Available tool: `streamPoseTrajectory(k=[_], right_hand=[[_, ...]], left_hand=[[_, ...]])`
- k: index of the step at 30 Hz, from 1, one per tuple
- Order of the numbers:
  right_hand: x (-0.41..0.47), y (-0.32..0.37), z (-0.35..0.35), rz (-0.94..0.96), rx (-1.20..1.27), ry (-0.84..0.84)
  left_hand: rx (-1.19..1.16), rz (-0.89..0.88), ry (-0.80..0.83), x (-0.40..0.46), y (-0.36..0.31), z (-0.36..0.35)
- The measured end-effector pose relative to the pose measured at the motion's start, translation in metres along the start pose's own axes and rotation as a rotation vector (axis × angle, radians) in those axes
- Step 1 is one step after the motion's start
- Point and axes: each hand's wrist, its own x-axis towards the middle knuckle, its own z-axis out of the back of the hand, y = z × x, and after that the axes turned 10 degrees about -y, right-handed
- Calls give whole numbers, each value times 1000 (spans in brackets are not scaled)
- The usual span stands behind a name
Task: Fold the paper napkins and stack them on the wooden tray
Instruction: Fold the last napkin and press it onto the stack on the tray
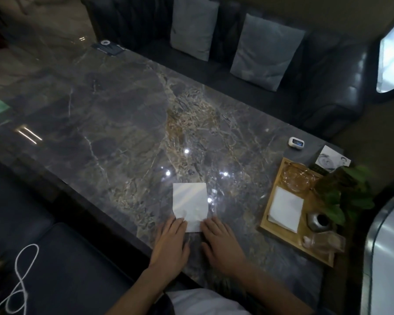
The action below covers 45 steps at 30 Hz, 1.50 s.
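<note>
Two hands, left hand (172,241) and right hand (221,244), press flat with fingers spread on a paper napkin's (190,204) near corners on the marble table (114,123). Well right, folded napkins (286,209) lie on the wooden tray (268,205) among an amber glass dish (297,177), metal vase (317,221) and plant (348,194).

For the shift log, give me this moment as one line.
napkin: flat on table | left hand, right hand: fingertips on its near edge | tray: folded stack present
</note>
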Motion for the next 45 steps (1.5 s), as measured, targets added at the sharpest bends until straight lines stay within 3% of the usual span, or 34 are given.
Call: streamPoseTrajectory(k=[3, 9, 13, 17, 30, 40, 45], right_hand=[[-1, -3, 6, 21, 215, -144], [1, 3, 15, -207, 528, -346], [8, 5, 21, -503, 901, -348], [12, 3, 27, -688, 1021, -376], [21, -12, 21, -1227, 1458, -213], [20, -10, 47, -1389, 1703, 151], [18, -11, 49, -1462, 1685, 107]], left_hand=[[-219, -4, -124, 0, 0, -2], [-542, 214, -245, 9, -15, 12], [-848, 507, -229, 14, -20, 17], [-1023, 662, -177, 17, -15, 11], [-1029, 426, -33, 10, -7, 0], [-849, 308, -114, 13, -14, 7], [-762, 222, -168, 15, -18, 12]])
